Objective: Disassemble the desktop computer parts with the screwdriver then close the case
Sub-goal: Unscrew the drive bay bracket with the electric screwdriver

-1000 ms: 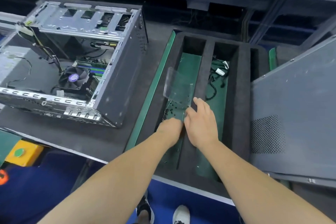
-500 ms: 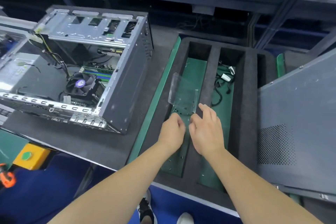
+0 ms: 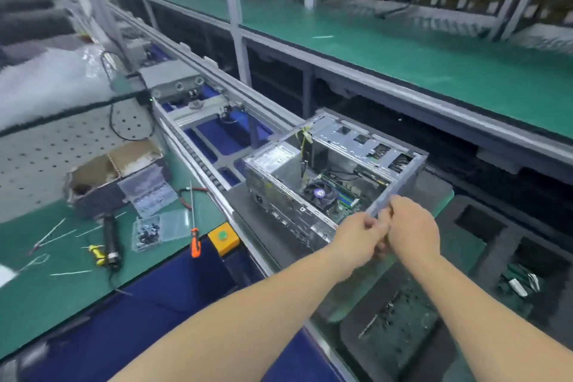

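The open computer case [image 3: 338, 164] lies on its side on a dark mat, its fan [image 3: 319, 194] and motherboard showing. My left hand [image 3: 359, 232] and my right hand [image 3: 410, 226] meet in the air just in front of the case's near right corner. Their curled fingers touch each other. I see nothing in either hand, and the space between them is hidden. An orange-handled screwdriver [image 3: 194, 243] lies on the green bench to the left, out of reach of both hands. A black electric screwdriver [image 3: 110, 240] lies further left.
A dark foam tray [image 3: 465, 260] with screws and cables in its slots sits at the lower right. On the green bench [image 3: 46, 288] are a clear screw box [image 3: 159, 226], a cardboard box [image 3: 114, 174] and loose bits. A yellow button box [image 3: 223, 237] sits on the conveyor edge.
The view has swung left and up, so the bench and its tools now show. Both hands have left the foam tray and the clear lid, and moved up in front of the case corner.
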Motion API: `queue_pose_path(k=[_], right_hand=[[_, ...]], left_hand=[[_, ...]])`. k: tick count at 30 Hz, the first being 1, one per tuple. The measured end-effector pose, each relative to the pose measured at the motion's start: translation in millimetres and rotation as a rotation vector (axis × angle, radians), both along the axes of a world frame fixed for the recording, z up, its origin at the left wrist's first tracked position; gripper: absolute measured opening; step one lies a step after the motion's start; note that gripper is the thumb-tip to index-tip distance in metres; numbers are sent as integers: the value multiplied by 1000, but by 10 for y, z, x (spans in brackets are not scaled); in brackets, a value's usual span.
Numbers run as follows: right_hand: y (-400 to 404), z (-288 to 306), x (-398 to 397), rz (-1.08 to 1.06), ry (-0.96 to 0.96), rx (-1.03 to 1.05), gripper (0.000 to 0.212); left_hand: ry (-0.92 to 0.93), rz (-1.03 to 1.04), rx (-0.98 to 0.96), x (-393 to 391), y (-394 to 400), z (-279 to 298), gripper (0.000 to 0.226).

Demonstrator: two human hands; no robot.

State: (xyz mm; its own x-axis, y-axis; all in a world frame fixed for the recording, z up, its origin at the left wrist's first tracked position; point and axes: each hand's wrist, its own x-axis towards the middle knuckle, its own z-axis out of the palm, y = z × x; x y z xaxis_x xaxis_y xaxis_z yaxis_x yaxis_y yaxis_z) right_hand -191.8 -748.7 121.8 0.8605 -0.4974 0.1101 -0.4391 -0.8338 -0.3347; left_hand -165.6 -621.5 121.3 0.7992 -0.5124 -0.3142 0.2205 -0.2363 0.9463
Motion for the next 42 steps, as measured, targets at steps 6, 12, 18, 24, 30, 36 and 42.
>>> queue_pose_path(k=[6, 12, 18, 24, 30, 36, 42], right_hand=[[1118, 532, 804, 218, -109, -17, 17], [2736, 141, 1670, 489, 35, 11, 23], [4714, -742, 2478, 674, 330, 68, 12], [6334, -1516, 2934, 694, 594, 56, 37], [6840, -2027, 3155, 526, 708, -32, 52], [6766, -1956, 3305, 464, 762, 100, 50], [6031, -1295, 3315, 484, 662, 298, 39]], left_hand=[[48, 323, -196, 769, 1221, 366, 19], [227, 623, -252, 1482, 3039, -46, 25], [385, 981, -192, 2228, 5125, -661, 29], [510, 1226, -329, 2725, 6429, -1107, 30], [592, 1242, -261, 2878, 7033, -1501, 27], [559, 1216, -136, 3071, 6994, -1655, 29], [541, 1187, -140, 3508, 6426, -1263, 27]])
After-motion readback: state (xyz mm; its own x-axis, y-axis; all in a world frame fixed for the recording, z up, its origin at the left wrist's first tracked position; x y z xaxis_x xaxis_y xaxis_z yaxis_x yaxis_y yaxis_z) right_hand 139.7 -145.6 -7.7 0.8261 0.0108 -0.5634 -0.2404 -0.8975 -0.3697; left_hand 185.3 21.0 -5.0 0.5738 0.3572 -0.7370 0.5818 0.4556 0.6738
